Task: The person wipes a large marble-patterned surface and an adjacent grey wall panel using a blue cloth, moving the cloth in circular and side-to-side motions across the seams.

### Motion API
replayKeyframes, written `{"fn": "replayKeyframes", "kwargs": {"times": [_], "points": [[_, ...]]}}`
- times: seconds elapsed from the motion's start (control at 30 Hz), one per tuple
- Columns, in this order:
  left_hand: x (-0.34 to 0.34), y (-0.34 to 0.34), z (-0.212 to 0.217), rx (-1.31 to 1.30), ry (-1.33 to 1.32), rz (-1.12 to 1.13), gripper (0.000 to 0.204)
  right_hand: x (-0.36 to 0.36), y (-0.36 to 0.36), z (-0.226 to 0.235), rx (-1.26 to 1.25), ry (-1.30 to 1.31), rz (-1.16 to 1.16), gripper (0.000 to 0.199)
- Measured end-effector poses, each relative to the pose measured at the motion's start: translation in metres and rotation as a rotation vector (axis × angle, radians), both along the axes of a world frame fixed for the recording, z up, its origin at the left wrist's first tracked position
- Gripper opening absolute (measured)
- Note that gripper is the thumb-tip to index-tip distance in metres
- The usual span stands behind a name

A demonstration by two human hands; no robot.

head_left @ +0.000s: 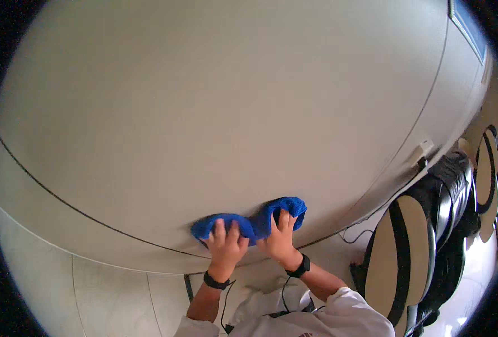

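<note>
A bunched blue cloth (250, 226) lies against a broad cream panel (232, 112), low in the view, and stretches from one hand to the other. My left hand (225, 245) holds its left part, fingers bent over the fabric and pressing it to the panel. Slightly higher, my right hand (280, 241) grips the right part, with folds of cloth bulging around its fingers. Black bands circle both wrists. Some fingertips sink into the cloth and are hidden.
A dark seam (92, 216) curves along the panel's lower left. Pale floor tiles (108, 292) lie below it. At right stand beige-and-black chairs (414, 241), with a dark cable (389, 199) running up to a white wall socket (424, 149). A blue-paned frame (469, 25) is at the upper right.
</note>
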State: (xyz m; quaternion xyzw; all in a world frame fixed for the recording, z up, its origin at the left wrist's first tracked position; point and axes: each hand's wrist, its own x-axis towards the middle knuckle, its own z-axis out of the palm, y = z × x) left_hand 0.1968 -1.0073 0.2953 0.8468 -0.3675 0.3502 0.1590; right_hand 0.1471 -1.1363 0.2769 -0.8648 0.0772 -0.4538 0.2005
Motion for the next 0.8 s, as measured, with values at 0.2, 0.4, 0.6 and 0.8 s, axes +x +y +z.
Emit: {"fn": "replayKeyframes", "kwargs": {"times": [0.2, 0.4, 0.6, 0.8], "points": [[0.003, -0.009, 0.047, -0.113, -0.129, 0.057, 0.031, 0.004, -0.029, 0.027, -0.003, -0.103, 0.003, 0.079], [0.001, 0.017, -0.002, -0.046, -0.204, 0.053, 0.025, -0.017, -0.025, -0.017, 0.017, -0.006, -0.035, 0.070], [-0.006, 0.062, -0.033, 0.066, 0.004, 0.148, 0.029, -0.007, 0.019, -0.009, 0.036, 0.148, 0.114, 0.045], [0.007, 0.036, 0.023, -0.003, -0.130, 0.106, 0.043, 0.006, -0.002, 0.048, -0.160, 0.006, 0.062, 0.055]]}}
